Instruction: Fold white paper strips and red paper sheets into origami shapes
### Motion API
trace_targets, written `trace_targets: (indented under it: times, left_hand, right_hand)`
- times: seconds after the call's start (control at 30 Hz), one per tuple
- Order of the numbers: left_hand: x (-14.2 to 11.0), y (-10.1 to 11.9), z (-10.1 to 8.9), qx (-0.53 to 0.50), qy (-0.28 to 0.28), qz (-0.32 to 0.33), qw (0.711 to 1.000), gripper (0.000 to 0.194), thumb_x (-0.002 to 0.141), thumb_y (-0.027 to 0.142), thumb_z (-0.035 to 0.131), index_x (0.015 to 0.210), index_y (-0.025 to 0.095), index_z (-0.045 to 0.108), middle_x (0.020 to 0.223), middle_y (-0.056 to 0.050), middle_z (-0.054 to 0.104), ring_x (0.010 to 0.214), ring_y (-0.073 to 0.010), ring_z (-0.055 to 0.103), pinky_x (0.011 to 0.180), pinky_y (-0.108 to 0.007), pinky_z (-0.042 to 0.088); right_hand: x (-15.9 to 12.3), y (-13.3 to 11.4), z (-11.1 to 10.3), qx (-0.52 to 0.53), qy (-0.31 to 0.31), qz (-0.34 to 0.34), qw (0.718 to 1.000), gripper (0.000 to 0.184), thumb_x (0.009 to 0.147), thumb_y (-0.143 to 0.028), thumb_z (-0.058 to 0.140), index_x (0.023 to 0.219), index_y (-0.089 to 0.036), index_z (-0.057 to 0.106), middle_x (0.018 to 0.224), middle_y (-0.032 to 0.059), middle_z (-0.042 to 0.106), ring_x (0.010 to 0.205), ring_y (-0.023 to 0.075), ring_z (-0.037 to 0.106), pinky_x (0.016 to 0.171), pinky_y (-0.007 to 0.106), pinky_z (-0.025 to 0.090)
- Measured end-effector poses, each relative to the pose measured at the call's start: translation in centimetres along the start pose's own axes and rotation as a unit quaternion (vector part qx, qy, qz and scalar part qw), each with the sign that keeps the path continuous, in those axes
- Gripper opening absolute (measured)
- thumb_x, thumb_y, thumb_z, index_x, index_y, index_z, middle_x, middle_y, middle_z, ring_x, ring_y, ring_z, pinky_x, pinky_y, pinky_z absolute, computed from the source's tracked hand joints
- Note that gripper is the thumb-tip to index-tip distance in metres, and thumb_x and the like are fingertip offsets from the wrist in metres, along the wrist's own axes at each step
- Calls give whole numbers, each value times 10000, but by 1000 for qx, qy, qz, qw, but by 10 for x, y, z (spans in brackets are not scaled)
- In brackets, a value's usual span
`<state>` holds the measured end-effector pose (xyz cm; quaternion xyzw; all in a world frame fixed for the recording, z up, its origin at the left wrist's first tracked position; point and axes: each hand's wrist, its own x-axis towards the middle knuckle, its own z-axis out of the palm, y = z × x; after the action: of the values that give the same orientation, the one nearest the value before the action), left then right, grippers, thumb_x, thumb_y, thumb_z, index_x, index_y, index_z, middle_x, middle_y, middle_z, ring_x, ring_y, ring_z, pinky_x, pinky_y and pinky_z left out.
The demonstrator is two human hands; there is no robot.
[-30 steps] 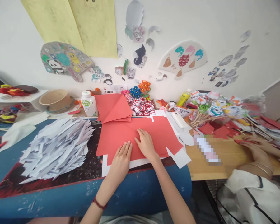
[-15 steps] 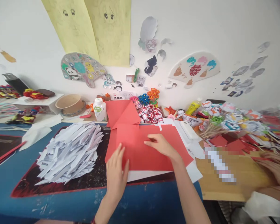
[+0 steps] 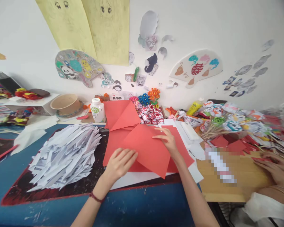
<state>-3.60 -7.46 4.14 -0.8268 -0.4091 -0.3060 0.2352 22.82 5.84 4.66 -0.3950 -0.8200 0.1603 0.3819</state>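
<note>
A square sheet of red paper (image 3: 148, 149) is turned at an angle above the other red sheets, one corner pointing down toward the table's front. My left hand (image 3: 123, 162) is closed on its left side, fingers bent over the edge and thumb hidden. At its upper right side my right hand (image 3: 167, 140) grips the edge between curved fingers and a thumb I cannot see. Larger red sheets (image 3: 181, 148) lie flat beneath, on top of white paper (image 3: 123, 180). Behind them a folded stack of red paper (image 3: 120, 115) shows a diagonal crease.
To the left, a heap of folded white paper strips (image 3: 66, 154) covers a dark mat (image 3: 16, 189). A white bottle (image 3: 97, 110) and paper flowers (image 3: 151, 114) stand along the wall. At right, another person's hands (image 3: 276, 167) rest over a wooden board (image 3: 222, 192).
The top red sheet has turned from lying square to a slanted position. My left hand has closed on its side, and my right hand has shifted to its upper edge. The view moved slightly.
</note>
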Motion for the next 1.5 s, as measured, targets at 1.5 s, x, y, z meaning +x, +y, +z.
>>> trace_targets:
  times: [1.5]
  left_hand:
    - [0, -2, 44, 21, -190, -28, 981, 178, 964, 163, 498, 956, 164, 676, 798, -49, 669, 728, -200, 566, 699, -344, 407]
  right_hand:
    - [-44, -46, 38, -102, -181, -90, 974, 437, 891, -447, 655, 1261, -223, 593, 1203, 91, 648, 1107, 250, 585, 965, 401, 466]
